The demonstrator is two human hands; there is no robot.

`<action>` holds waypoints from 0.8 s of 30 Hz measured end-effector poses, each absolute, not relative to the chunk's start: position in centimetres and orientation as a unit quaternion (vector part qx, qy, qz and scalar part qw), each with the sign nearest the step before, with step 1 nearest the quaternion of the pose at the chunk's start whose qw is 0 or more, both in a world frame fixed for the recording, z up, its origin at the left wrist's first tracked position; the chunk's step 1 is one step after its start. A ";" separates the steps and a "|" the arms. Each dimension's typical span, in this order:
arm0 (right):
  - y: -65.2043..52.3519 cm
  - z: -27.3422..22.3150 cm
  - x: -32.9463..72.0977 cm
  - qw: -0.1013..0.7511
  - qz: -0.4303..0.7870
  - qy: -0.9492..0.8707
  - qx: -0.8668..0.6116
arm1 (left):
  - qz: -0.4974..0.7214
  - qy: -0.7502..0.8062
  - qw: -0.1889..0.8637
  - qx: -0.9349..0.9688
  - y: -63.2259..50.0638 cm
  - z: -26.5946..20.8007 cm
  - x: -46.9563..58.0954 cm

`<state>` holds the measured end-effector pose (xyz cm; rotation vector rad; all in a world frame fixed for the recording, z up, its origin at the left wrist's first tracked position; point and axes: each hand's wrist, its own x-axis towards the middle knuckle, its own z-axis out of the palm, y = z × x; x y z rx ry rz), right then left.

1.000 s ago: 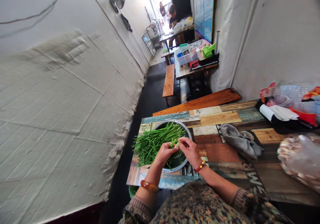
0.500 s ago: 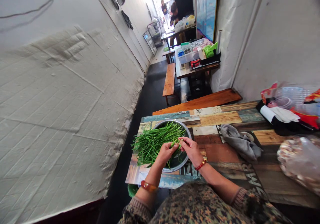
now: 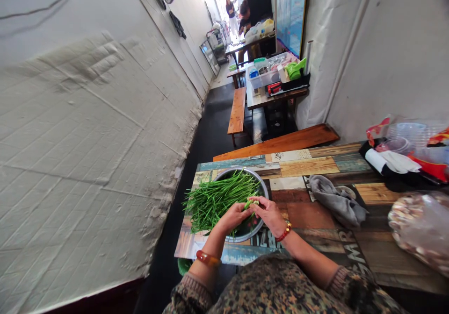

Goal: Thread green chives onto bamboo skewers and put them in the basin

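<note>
Green stalks (image 3: 219, 197) lie before us in a loose heap; going by size, the patchwork-patterned table (image 3: 310, 214) comes first, stretching ahead of our hands and off to the right. On it, just beneath and beyond our hands, sits a metal bowl (image 3: 247, 237). The heap fills much of it, ahead and to the left of our left hand, with ends spilling past the rim on that side. We judge the whole mass light but unruly, springy along its length and apt to slide apart, so it would want gathering in both hands. A grey cloth (image 3: 337, 201) lies beyond our right hand, to its right. Our left hand (image 3: 234, 216) is closed around a small bunch (image 3: 250, 204); our right hand (image 3: 270, 213) is nearly closed too, fingertips pinching the bunch's pale end, though the thumb is hard to make out. A few stems like these should be almost weightless, crisp, perhaps damp and slippery, and easily bruised; we would hold them lightly near the firmer pale end.
</note>
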<state>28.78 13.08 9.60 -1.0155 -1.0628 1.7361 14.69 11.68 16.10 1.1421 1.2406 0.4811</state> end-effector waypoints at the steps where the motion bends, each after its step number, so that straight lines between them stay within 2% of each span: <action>1: 13.0 9.7 28.9 0.416 0.695 -0.432 -0.397 | 0.203 0.535 0.642 0.511 11.7 16.2 14.7; 11: 12.8 9.7 30.5 0.371 0.674 -0.544 -0.335 | 0.182 0.529 0.591 0.581 11.6 15.8 14.4; 17: 14.0 9.2 31.0 0.417 0.650 -0.496 -0.397 | 0.131 0.527 0.628 0.558 11.1 14.8 13.7; 19: 15.2 9.3 31.7 0.442 0.649 -0.453 -0.422 | 0.106 0.590 0.539 0.591 11.0 14.7 12.7; 22: 17.2 9.8 33.1 0.506 0.648 -0.367 -0.435 | 0.077 0.673 0.329 0.658 11.0 15.6 10.6; 24: 18.3 10.4 33.7 0.539 0.654 -0.315 -0.428 | 0.040 0.697 0.246 0.672 11.0 16.8 9.1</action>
